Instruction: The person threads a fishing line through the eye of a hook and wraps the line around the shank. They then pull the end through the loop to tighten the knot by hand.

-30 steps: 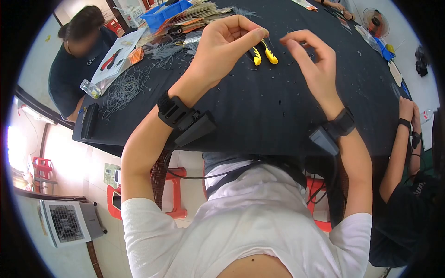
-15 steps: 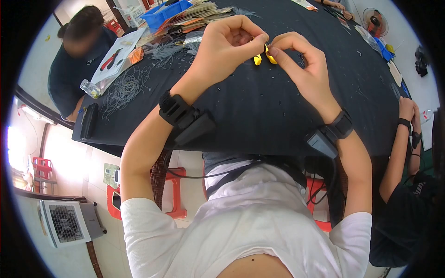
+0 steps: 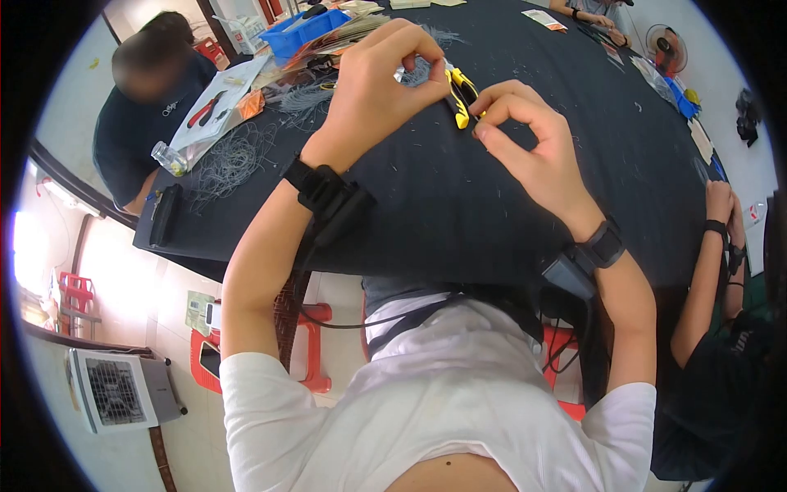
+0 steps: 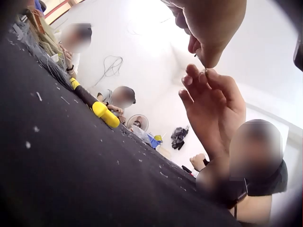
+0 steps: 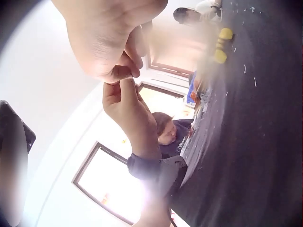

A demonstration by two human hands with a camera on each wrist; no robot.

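Note:
My left hand [image 3: 377, 86] is raised over the black table, its thumb and index finger pinched together. A short dark tip of something thin shows at the fingertips of this left hand [image 4: 213, 28] in the left wrist view. Lower and to its right, my right hand [image 3: 537, 139] pinches with thumb and index finger. A loop of thin grey cord [image 4: 105, 65] shows against the wall in the left wrist view; I cannot tell clearly which fingers grip it. Yellow-and-black pliers [image 3: 461, 98] lie on the table just beyond and between the hands.
Tangled grey cords [image 3: 234, 164], a glass jar [image 3: 170, 159], red-handled pliers [image 3: 205, 111] and a blue bin [image 3: 303, 34] with cards beside it lie to the left. A person [image 3: 143, 123] sits at the left, another [image 3: 713, 361] at the right. Small clippings dot the black tablecloth [image 3: 426, 205].
My right hand came in from the right with fingers apart, met my left fingertips, then moved slightly down, closing its pinch. The left hand shifted slightly left, and more of the yellow-and-black pliers shows.

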